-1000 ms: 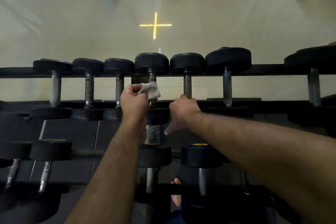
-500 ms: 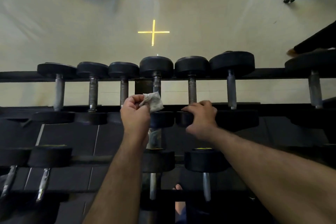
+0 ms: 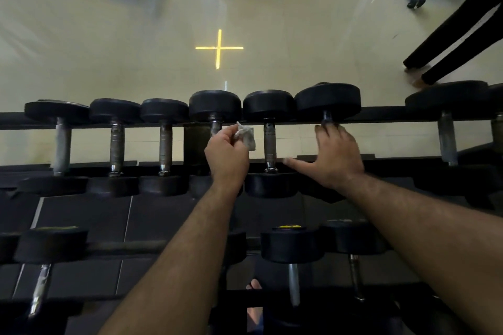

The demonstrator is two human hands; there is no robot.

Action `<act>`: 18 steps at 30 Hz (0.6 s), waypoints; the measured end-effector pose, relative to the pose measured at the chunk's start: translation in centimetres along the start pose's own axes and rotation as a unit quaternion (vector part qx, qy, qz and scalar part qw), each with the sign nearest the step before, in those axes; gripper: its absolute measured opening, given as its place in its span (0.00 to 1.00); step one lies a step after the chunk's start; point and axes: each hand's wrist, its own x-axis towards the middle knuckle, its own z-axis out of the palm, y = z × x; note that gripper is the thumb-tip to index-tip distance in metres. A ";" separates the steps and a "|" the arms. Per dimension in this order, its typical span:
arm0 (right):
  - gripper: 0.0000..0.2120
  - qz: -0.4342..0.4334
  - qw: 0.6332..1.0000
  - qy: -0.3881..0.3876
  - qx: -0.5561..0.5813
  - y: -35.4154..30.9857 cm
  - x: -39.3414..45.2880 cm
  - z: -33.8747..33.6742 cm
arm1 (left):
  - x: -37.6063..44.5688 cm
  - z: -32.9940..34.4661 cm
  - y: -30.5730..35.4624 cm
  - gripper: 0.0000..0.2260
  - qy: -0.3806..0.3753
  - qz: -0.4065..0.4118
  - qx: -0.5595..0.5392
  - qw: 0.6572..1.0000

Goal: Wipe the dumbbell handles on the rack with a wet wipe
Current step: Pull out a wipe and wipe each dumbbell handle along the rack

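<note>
Nearest, at frame centre, the wipe (image 3: 246,136) is pinched in the curled left hand (image 3: 227,156), held over the fourth handle (image 3: 215,128) of the top rack (image 3: 386,114). Just right of it the fifth handle (image 3: 270,144) stands bare, its long axis running up the frame, away from the person. It is judged the next target, and the left hand is nearer. Further right, the right hand (image 3: 336,156) is spread wide, fingers laid over the sixth dumbbell (image 3: 328,102).

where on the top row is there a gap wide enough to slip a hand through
Widest gap: between the dumbbell under the right hand and the far-right dumbbell. Crowded on the left: dumbbells sit close, and the left hand with the wipe fills one gap.
</note>
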 end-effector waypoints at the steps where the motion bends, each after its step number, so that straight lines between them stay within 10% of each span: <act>1: 0.72 0.017 0.998 -0.052 -0.010 0.8 0.1 0.0 | 0.2 0.8 0.3 0.13 0.015 0.027 0.032 0.999; 7: 0.79 0.019 0.995 -0.097 0.029 1.7 0.0 0.9 | 0.4 6.7 -0.2 0.15 -0.063 0.151 0.210 0.964; 14: 0.78 -0.007 0.997 -0.074 0.023 1.6 -0.2 0.7 | 2.8 3.2 -0.1 0.18 -0.455 0.328 0.442 0.701; 18: 0.77 0.001 0.995 -0.099 -0.013 1.2 -0.1 0.5 | 4.6 3.7 1.2 0.17 -0.323 0.444 0.342 0.763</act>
